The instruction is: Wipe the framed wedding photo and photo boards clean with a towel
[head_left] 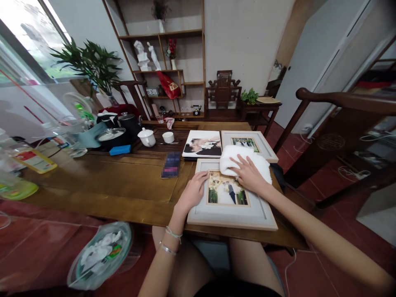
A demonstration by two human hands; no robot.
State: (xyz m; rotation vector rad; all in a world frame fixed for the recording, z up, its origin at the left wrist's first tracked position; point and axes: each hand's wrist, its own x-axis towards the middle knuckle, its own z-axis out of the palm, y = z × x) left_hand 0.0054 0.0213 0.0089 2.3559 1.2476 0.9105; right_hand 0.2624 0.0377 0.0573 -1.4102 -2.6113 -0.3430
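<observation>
A light wooden picture frame [233, 225] lies flat at the table's front edge, with a printed photo [227, 192] inside a pale mount. My left hand [193, 192] is closed over its left rim, fingers bent onto the border; the thumb is hidden. My right hand [249, 173] lies spread on a thick white cloth [262, 165], pressing it against the frame's upper right part. The cloth also overlaps the lower edge of a second picture frame [267, 150] behind. Left of that is a white-edged photo panel [202, 143], stacked on something dark.
On the wooden table [139, 185] are a dark phone-like item [170, 165], a blue block [120, 150], a white lidded cup [146, 137], a small white bowl [168, 137] and pots. Bottles [34, 159] stand left. A lined bin [102, 255] sits below; a chair [328, 140] is at right.
</observation>
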